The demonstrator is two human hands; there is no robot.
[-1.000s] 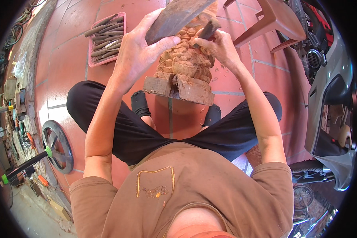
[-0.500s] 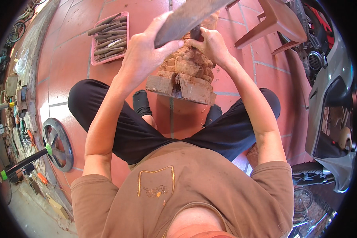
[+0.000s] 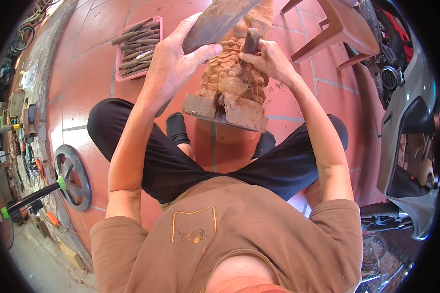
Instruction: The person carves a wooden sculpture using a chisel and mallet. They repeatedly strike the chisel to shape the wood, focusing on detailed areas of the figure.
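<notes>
In front of me stands a carved wooden block (image 3: 230,80), with rough scale-like relief above a squared base. My left hand (image 3: 173,58) is closed around a thick, flat wooden mallet (image 3: 220,22); its broad end reaches up past the top of the picture, over the carving's left side. A narrow end seems to show below my left wrist. My right hand (image 3: 271,61) grips a chisel by its dark, stubby handle (image 3: 252,40), held against the carving's upper right. The fingers and the carving hide the chisel's blade.
A pink basket (image 3: 118,73) of several chisels lies on the tiled floor (image 3: 90,63) at the far left. A brown plastic chair (image 3: 335,29) stands at the far right, a grey motorbike (image 3: 406,141) beside it. A wheel-like disc (image 3: 73,178) lies left of my knee.
The mallet has shifted slightly left and down, uncovering more of the carving and the chisel handle. My right hand has moved a little right and toward me with the chisel.
</notes>
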